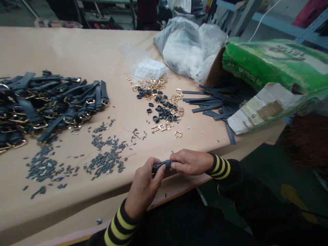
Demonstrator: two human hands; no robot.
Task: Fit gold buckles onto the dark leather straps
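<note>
- A dark strap (162,165), curled tight, sits between the hands, just above the table's near edge.
- The left hand (143,188) clenches it, fingers wrapped around; the right hand (191,162) grasps it between thumb and fingers.
- Black sleeves (221,167) with yellow stripes cover both wrists.
- Small grey pieces (107,160) lie scattered on the tan table (77,51), just beyond the hands.
- Farther on, gold buckles (162,127) lie mixed with dark loops (159,112).
- To the left sits a heap of buckled straps (51,106).
- To the right, plain dark straps (212,102) spill beside a green-printed cardboard box (263,61).
- Behind them, white plastic bags (189,48) rest on the table.
</note>
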